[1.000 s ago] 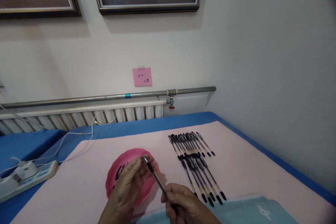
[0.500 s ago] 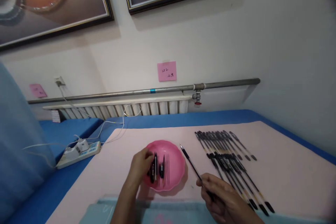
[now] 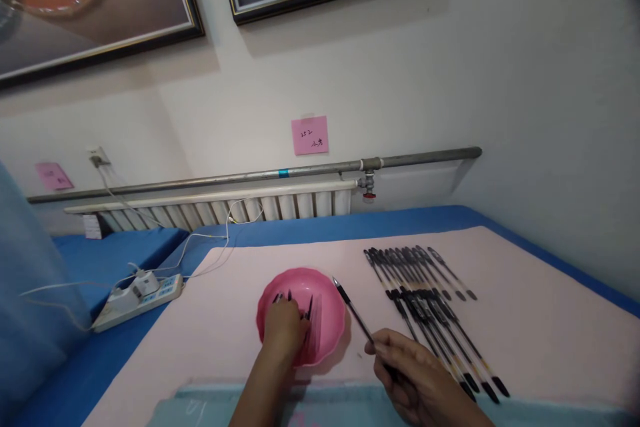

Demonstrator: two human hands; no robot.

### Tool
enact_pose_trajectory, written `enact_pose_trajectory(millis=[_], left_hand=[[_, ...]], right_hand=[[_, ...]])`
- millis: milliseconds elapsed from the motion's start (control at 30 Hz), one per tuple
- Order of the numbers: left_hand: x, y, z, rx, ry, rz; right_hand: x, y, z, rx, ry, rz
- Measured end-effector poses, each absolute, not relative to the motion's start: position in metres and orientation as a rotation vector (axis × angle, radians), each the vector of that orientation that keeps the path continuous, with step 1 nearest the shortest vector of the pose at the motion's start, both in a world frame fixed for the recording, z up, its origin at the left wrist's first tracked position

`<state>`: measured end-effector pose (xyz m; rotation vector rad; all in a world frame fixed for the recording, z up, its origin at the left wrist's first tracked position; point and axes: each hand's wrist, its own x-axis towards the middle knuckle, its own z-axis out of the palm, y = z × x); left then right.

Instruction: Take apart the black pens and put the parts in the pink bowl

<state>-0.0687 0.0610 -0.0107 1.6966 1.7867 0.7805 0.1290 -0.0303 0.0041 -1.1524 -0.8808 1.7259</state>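
We find the right hand [image 3: 407, 367] closed in a narrow pinch, thumb and bent fingers on the barrel of a black-gripped pen [image 3: 354, 313]. The pen is tilted; its bare metal tip points to the far left and ends just beside the right rim of a pink bowl [image 3: 332, 323]. Its dark rear end sits within the curl of the same fingers.

We find the left hand [image 3: 286, 325] over the bowl, palm down, fingers reaching inside it among dark pen parts [image 3: 309, 309]. The fingertips are largely hidden by the back of the hand — we cannot tell how far they are spread or whether they grip a part. Clear, narrow pieces [image 3: 318, 327] lie in the bowl to the right of these fingers.

To the right of the bowl, on a pink sheet [image 3: 220, 327], we note two slanted groups of pens: a far row [image 3: 397, 259] and a near row [image 3: 434, 321]. The near row extends close beside the right hand. A teal cloth [image 3: 345, 395] lies along the near edge.
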Motion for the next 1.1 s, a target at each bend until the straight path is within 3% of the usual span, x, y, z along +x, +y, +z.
enact_pose_trajectory(millis=[367, 700, 1100], left_hand=[[-0.07, 0.057, -0.009, 1.484, 1.541, 0.988], [-0.088, 0.049, 0.019, 1.114, 1.011, 1.012], [-0.091, 0.048, 0.018, 1.104, 0.97, 0.955]], right_hand=[[0.131, -0.028, 0.001, -1.247, -1.048, 1.607], [0.13, -0.032, 0.003, -1.411, -1.447, 1.233], [0.132, -0.034, 0.0, -1.43, -1.615, 1.11]])
